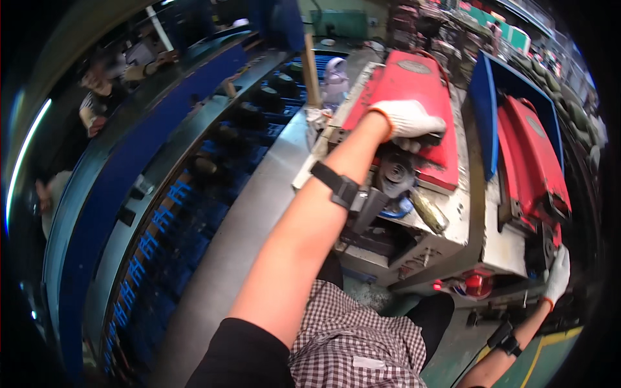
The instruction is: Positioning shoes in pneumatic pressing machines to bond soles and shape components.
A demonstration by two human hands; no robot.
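**Two gloved hands spread across two red machines**

A dark piece (429, 138) sits right of centre in the upper half, against the front of a red cover (404, 81). The left hand (409, 121) is curled around it, thumb above and fingers beneath, a grasp that probably steadies it from both sides.

The right hand (557, 277), at the right edge, reaches up to the dark front of a second red cover (535, 145). Its fingers look fairly straight; whether they grip anything I cannot tell. The arms are spread wide, presumably because the machines stand side by side.

Below the left hand, a round dark part (396, 171) is mounted at the machine's front, and a yellowish bottle (429, 213) lies beside it, perhaps for easy reach. Blue panels (486, 116) flank the second cover, likely as a screen.

Farther out, a lilac bottle (335, 77) stands at upper centre, seemingly out of the hands' way. A metal ledge (255, 187) runs down toward lower left, separating the machines from a line of blue racks (145, 242).
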